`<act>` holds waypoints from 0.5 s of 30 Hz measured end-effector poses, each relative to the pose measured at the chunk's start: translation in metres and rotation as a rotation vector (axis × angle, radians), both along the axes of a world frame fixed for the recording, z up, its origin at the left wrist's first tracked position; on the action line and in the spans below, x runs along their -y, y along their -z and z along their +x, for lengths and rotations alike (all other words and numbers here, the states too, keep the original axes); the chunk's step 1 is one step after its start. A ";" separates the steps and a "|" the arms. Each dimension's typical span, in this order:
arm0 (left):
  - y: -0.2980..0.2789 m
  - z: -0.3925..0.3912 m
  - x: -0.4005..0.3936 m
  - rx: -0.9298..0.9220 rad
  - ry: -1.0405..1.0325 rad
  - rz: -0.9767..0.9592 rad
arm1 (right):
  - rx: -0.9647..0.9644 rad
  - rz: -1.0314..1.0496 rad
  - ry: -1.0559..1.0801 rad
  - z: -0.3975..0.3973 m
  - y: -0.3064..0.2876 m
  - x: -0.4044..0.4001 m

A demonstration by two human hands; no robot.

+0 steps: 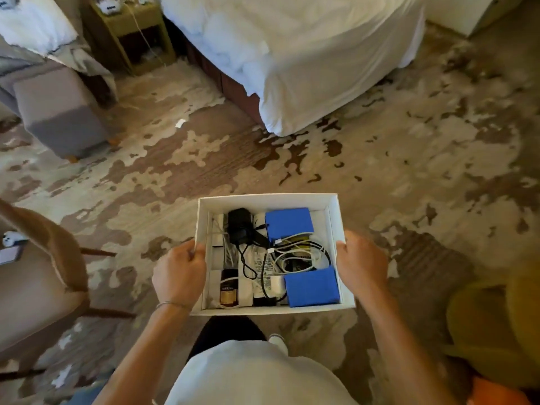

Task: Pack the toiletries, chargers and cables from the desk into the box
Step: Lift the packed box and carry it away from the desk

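Note:
I hold a white open box (263, 200) in the air over the carpet, in front of my body. My left hand (179, 274) grips its left wall and my right hand (361, 266) grips its right wall. Inside lie two blue packs (289, 223), a black charger (241, 225) with its black cable, coiled white cables (295, 255), a dark brown bottle (229, 289) and several white toiletry tubes.
A bed with a white duvet (292, 54) stands ahead. A grey ottoman (55, 112) sits to the left, with a wooden nightstand (131, 27) behind it. A brown chair (43, 258) is at my left and a yellow seat (496, 325) at my right.

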State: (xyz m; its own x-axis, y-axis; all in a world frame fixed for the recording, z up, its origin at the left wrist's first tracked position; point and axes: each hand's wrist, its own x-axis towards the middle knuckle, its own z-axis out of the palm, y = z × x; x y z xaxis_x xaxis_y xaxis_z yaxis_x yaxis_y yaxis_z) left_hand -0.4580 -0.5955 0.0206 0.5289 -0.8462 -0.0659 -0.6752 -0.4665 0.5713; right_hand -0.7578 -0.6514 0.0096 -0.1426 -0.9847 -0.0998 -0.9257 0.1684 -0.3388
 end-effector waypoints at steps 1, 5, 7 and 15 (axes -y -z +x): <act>0.000 -0.014 0.012 0.007 0.039 0.008 | 0.002 0.008 0.047 -0.017 0.002 -0.002; 0.003 -0.076 0.055 0.025 0.182 0.016 | 0.060 -0.012 0.216 -0.081 0.013 -0.014; 0.004 -0.109 0.074 0.034 0.280 0.018 | 0.062 -0.054 0.307 -0.112 0.020 -0.021; 0.016 -0.251 0.142 -0.028 0.561 0.051 | 0.016 -0.007 0.639 -0.232 0.036 -0.035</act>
